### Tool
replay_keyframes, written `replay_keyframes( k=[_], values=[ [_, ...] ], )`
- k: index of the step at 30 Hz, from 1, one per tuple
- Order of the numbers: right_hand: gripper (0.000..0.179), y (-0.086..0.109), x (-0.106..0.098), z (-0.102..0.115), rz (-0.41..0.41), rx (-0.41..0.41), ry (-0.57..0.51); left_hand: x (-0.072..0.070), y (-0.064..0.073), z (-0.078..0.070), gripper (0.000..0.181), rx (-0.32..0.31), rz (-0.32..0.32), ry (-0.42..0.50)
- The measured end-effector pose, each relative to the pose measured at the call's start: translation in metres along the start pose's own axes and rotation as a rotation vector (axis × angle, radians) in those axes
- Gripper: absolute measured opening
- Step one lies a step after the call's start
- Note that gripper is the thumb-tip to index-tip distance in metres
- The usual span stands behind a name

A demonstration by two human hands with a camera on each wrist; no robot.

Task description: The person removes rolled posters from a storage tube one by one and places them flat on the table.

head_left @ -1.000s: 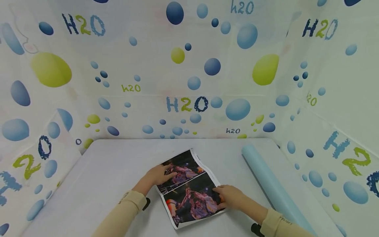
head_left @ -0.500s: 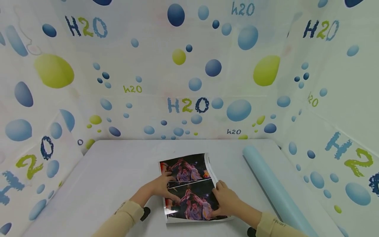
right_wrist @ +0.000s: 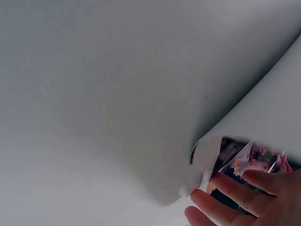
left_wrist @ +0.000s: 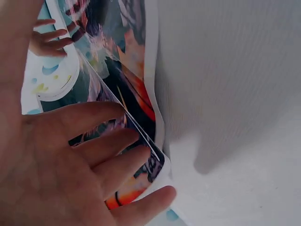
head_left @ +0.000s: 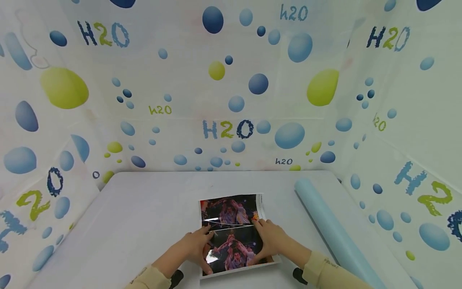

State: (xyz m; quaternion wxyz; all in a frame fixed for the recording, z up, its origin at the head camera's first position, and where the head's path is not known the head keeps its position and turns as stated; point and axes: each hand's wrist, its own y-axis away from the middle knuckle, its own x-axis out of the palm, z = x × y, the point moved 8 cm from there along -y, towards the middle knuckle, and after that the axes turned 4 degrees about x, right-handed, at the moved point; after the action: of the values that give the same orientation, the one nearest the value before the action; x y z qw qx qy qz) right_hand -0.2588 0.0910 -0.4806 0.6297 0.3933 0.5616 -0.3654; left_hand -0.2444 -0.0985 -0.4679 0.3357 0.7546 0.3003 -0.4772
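Observation:
A glossy photo print (head_left: 234,235) with white margins lies on the white table in the head view. It shows two similar dark, colourful pictures, one above the other, split by a thin white line. My left hand (head_left: 196,247) rests at its left edge, thumb and fingers spread apart. In the left wrist view, this hand's fingers (left_wrist: 117,160) extend over the print (left_wrist: 129,70) near its curling margin. On the right edge lies my right hand (head_left: 272,241), its fingers spread over the print's side. The right wrist view shows the fingers (right_wrist: 230,193) extended beside a curled-up white margin.
A long light-blue roll (head_left: 335,224) lies along the right side of the white table (head_left: 144,212). Behind and at both sides hang white sheets (head_left: 173,72) printed with blue and green drops and H2O lettering.
The print has turned from a slant to nearly straight and come a little closer to me. Both hands have moved with it, the left lower along its edge and the right slightly up.

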Motion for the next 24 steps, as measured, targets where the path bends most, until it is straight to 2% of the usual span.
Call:
replay_keyframes(
  k=[2, 5, 9, 13, 19, 24],
  values=[
    [0.120, -0.002, 0.000, 0.000, -0.015, 0.005, 0.052, 0.002, 0.004, -0.001, 0.102, -0.009, 0.021, 0.043],
    [0.119, -0.003, 0.000, 0.000, -0.016, 0.022, 0.094, 0.005, 0.008, -0.003, 0.093, 0.014, 0.027, 0.103],
    [0.119, -0.003, -0.001, 0.001, -0.018, 0.040, 0.102, 0.007, 0.011, -0.005, 0.087, 0.058, 0.044, 0.160],
    [0.121, -0.002, -0.002, 0.002, -0.030, 0.053, 0.104, 0.010, 0.013, -0.009, 0.090, 0.062, 0.081, 0.186],
    [0.123, -0.003, 0.001, 0.003, -0.010, 0.077, 0.083, 0.016, 0.013, -0.014, 0.107, 0.059, 0.093, 0.110],
    [0.112, -0.010, -0.003, -0.002, 0.005, 0.092, 0.000, 0.026, 0.008, -0.011, 0.116, 0.059, 0.091, 0.041]
  ],
)
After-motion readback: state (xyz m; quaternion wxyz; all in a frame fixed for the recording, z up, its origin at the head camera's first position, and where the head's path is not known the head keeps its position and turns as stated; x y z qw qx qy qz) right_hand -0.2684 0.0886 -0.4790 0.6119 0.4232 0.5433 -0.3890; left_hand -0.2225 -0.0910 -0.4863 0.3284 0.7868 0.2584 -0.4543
